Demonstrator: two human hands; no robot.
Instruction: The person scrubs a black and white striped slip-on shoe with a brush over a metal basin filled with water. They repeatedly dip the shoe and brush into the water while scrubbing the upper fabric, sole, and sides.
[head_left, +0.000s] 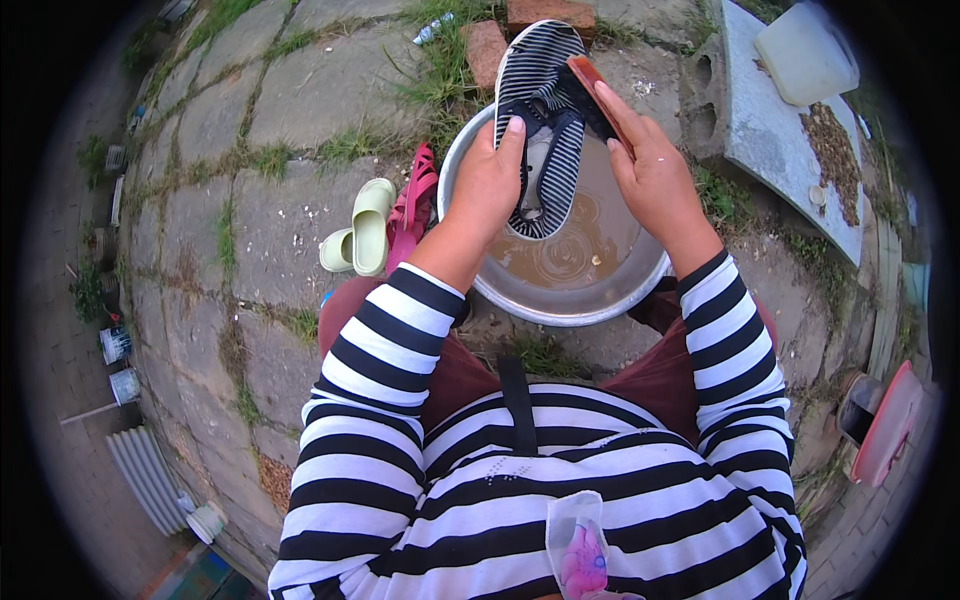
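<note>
My left hand (491, 176) grips a dark canvas shoe (540, 67) with white stripes and a pale sole edge, my thumb lying along its side. In my right hand (651, 169) is a scrubbing brush (604, 97) with a reddish-brown back. Its dark bristles face the shoe's right side and appear to touch it. Both hands are above a round metal basin (555, 313) holding murky brown water (600, 240). Ripples spread on the water below the shoe. A small pale bit floats near the basin's right side.
Left of the basin lie pale green clogs (371, 229) and pink strappy sandals (414, 202). Red bricks (486, 52) sit beyond it. At the right, a grey slab (772, 127) bears a translucent plastic jug (806, 56). Grass grows between the concrete paving slabs (315, 82).
</note>
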